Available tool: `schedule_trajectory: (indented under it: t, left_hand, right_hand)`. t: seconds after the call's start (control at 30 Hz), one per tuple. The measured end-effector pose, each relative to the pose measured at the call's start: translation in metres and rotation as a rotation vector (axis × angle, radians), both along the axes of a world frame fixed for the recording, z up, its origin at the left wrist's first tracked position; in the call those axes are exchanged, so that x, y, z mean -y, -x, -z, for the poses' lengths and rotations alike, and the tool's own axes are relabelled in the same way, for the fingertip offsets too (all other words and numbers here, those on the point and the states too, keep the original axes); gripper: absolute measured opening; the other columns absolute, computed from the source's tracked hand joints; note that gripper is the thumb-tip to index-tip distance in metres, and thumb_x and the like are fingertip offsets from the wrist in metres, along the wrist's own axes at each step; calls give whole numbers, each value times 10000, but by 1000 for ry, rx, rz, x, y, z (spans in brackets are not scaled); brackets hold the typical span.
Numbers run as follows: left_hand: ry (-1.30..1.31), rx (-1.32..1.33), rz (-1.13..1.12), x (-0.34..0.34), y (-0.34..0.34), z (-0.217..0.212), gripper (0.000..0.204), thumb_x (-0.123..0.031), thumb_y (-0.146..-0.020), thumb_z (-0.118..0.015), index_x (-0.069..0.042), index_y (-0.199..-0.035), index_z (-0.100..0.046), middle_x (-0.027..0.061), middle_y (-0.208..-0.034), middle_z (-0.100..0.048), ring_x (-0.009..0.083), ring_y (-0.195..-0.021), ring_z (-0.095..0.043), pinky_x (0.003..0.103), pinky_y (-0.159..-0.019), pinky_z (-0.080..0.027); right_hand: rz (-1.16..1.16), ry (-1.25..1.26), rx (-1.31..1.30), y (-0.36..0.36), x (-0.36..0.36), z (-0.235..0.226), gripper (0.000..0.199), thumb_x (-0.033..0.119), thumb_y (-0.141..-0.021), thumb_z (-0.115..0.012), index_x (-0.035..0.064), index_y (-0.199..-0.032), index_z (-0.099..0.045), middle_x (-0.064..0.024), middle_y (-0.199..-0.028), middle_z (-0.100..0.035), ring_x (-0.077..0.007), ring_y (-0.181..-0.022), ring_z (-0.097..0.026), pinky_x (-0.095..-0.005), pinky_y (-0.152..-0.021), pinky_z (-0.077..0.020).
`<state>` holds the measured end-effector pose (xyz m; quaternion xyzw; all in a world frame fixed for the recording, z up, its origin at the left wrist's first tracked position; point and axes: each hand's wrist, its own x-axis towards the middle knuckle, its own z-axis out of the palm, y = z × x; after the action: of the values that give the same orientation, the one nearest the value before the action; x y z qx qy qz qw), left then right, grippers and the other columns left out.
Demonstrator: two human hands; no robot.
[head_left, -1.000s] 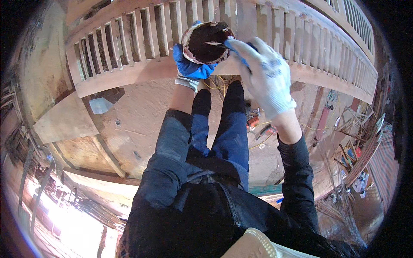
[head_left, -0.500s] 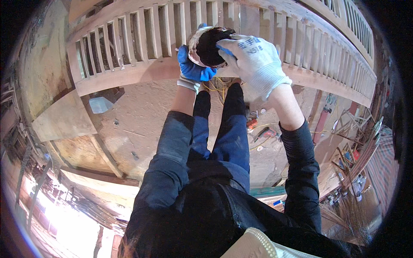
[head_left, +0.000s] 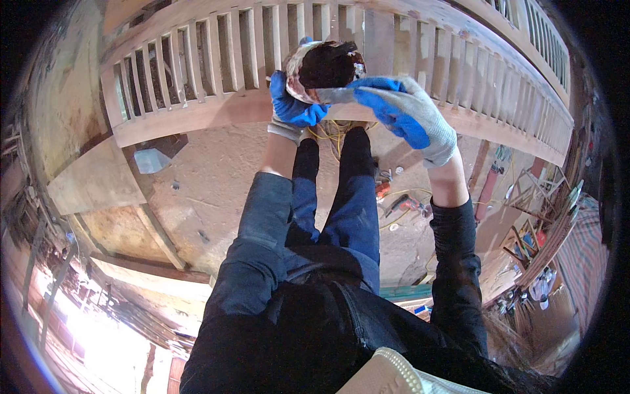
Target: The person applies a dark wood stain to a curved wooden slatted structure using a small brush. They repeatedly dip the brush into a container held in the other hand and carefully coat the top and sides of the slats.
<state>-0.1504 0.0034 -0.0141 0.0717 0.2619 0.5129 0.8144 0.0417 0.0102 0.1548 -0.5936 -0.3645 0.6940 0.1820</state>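
Note:
My left hand [head_left: 293, 108], in a blue-coated grey glove, is closed around the side of a round bowl [head_left: 293, 73] with a smeared, whitish rim. Inside the bowl lies a dark brown paste [head_left: 327, 65]. My right hand [head_left: 403, 113], gloved the same way, is closed on a putty knife, its handle hidden by the fingers. The flat grey blade of that putty knife [head_left: 337, 96] reaches left to the near rim of the bowl. Both hands are above the near rail of a slatted wooden panel [head_left: 230, 108].
Beyond the bowl the slatted panel curves across the view, with another slatted panel [head_left: 548, 49] at far right. On the floor lie a power drill [head_left: 401, 205], a yellow cord [head_left: 338, 136] and a translucent plastic container [head_left: 152, 160]. A wooden board [head_left: 97, 172] stands at left.
My right hand has drawn back to the right and turned, so its blue palm side and the putty knife's blade now show. My left hand and the bowl stay nearly in place.

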Motion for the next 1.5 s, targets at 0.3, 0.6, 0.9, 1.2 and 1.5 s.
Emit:
schedule_trajectory:
  t: [0.3,0.6,0.9,1.2,1.5]
  left_hand:
    - [84,911,59,7,4,23,975,-750,-745,-539,-155,-1481,-306,182,-1516,-291,455,-1259,-425,623,-918,-461]
    - [114,699,-318,6,-1,-4,773,-555,-803,-606,-53,-1370,-452,228,-1457,-374,440,-1319,-369,589,-1122,-280]
    - [39,587,-475,4,-10,-21,600,-446,-923,-501,-31,-1355,-466,253,-1444,-382,453,-1289,-407,587,-1102,-325]
    - [107,578,-475,5,8,2,689,-491,-910,-478,2,-1387,-407,255,-1459,-357,448,-1322,-368,580,-1117,-300]
    - [-71,570,-481,5,2,3,735,-505,-877,-503,-11,-1408,-383,258,-1454,-359,447,-1330,-349,590,-1129,-266]
  right_hand:
    - [-258,-447,-202,-62,23,38,281,188,-939,-556,32,-1170,-592,26,-667,-526,-41,-490,-411,-199,-437,-306]
    - [-19,123,-247,-111,-6,34,282,215,-987,-506,45,-1208,-546,-10,-819,-614,-19,-562,-493,-160,-473,-379]
    - [-725,-1211,504,-123,-98,79,440,41,-887,-534,176,-1306,-545,-140,-891,-568,-340,-792,-589,-436,-671,-482]
    - [-622,-1130,163,-138,-87,109,383,-46,-822,-546,32,-1196,-579,-173,-900,-574,-369,-753,-570,-413,-677,-472]
    - [-570,-552,-102,-146,-61,101,338,-36,-881,-526,-11,-1216,-571,-156,-871,-587,-291,-695,-597,-367,-644,-498]
